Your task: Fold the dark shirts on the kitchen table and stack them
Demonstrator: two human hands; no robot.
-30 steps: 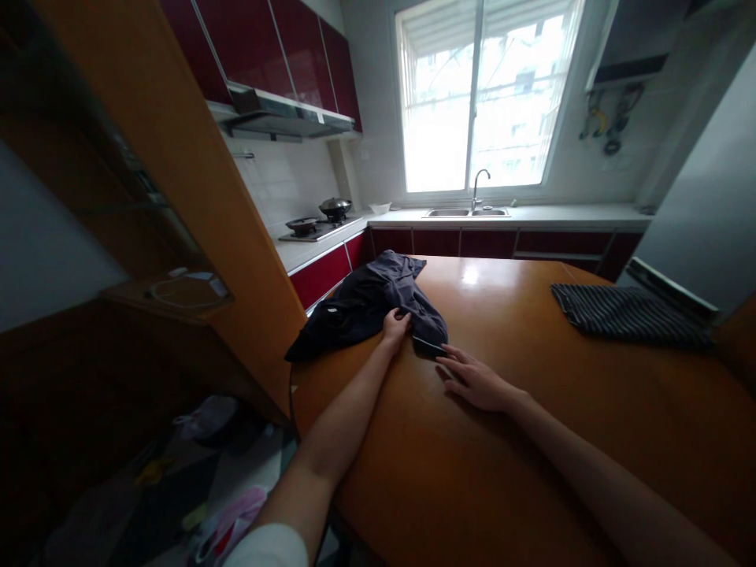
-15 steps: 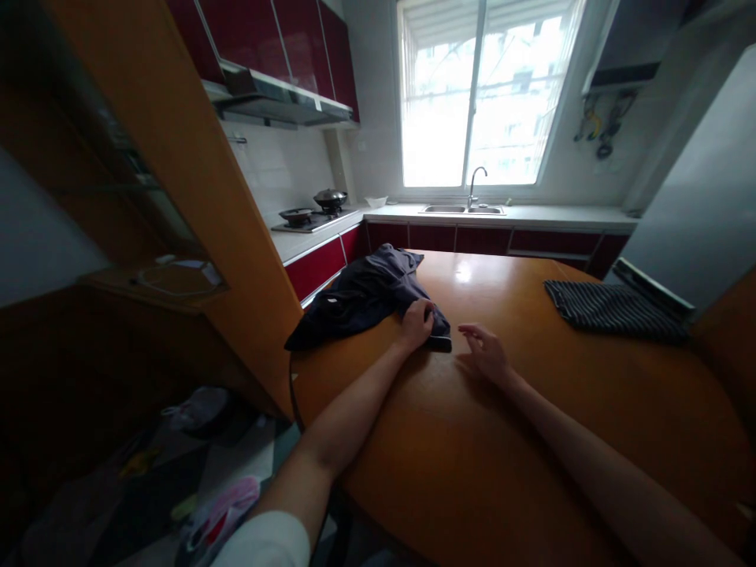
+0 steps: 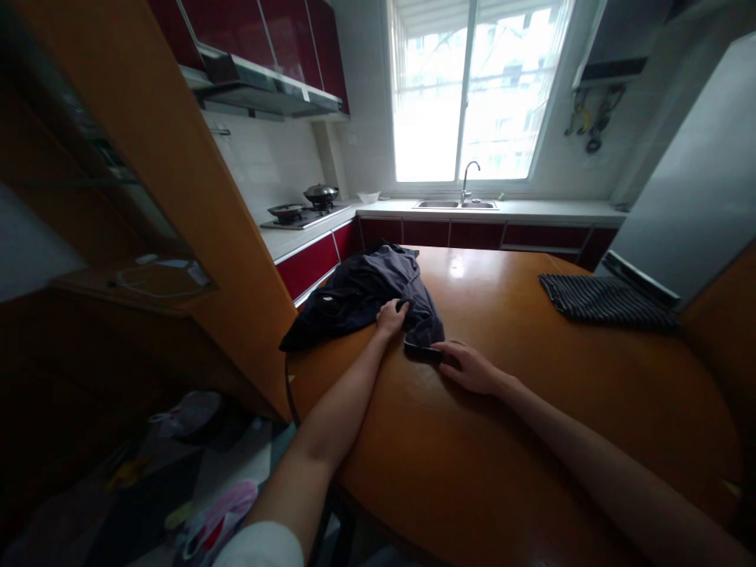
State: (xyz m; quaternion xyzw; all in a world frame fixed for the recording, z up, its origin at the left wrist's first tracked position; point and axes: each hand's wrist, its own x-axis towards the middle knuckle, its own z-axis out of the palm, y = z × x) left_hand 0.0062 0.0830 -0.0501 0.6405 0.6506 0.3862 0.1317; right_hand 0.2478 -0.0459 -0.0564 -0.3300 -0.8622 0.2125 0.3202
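Observation:
A dark navy and grey garment (image 3: 378,279) lies rumpled over the left part of the wooden table (image 3: 502,315). One narrow part of it, perhaps a sleeve, reaches toward me and ends in a black band (image 3: 420,353) with a thin pale line. My left hand (image 3: 391,318) is closed on the garment's near edge, beside that narrow part. At the right end of the band, my right hand (image 3: 469,367) pinches the fabric between thumb and fingers. The garment's full shape is hidden in its folds.
A black striped cloth (image 3: 608,301) lies folded on the table's right side. Behind are a counter with a sink (image 3: 454,205) and pans on a stove (image 3: 304,216). A wooden cabinet (image 3: 236,260) rises at left; bags (image 3: 221,512) lie on the floor.
My left hand went right over the narrow part, then came back left to the garment's edge. My right hand came off the band and now grips its end again.

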